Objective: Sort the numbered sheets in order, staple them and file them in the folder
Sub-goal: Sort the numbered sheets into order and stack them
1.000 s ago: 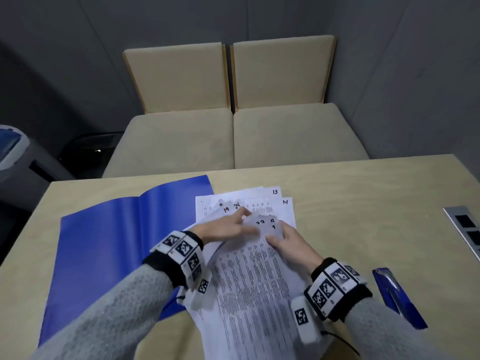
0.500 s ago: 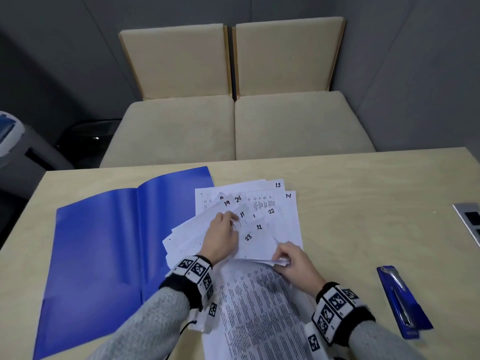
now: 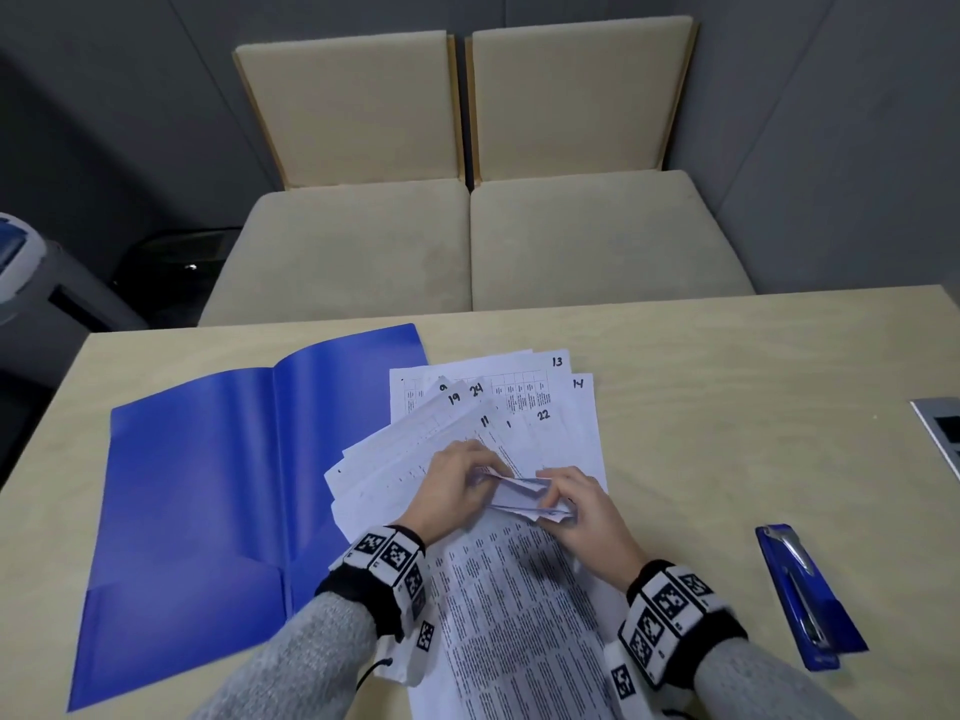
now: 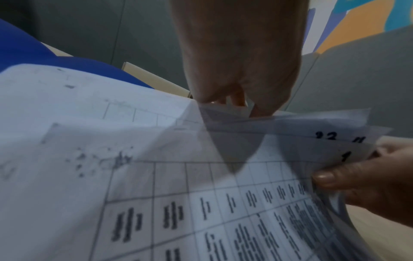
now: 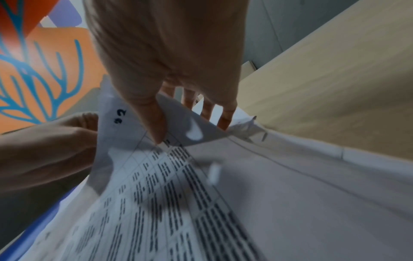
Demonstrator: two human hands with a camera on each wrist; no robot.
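Numbered sheets [image 3: 519,407] lie fanned on the table beside an open blue folder [image 3: 208,485]; handwritten numbers 13, 14, 22, 24, 19, 11 and 1 show at their corners. Nearer me, a lifted bundle of printed sheets [image 3: 519,615] curls up at its far end. My left hand [image 3: 462,485] and right hand [image 3: 566,504] both pinch that raised end. In the left wrist view the held sheets [image 4: 312,141] show corners numbered 1 and 23. In the right wrist view my thumb presses on the sheets [image 5: 138,159]. A blue stapler [image 3: 805,595] lies at the right.
The wooden table [image 3: 727,407] has bare surface right of the papers. A grey panel [image 3: 940,433] is set in its right edge. Two beige cushioned seats [image 3: 467,241] stand beyond the far edge. A grey machine [image 3: 31,283] stands at the left.
Both hands have drawn back toward me and come together on the bundle's far end, which now curls up off the fan. More numbered corners lie uncovered than before.
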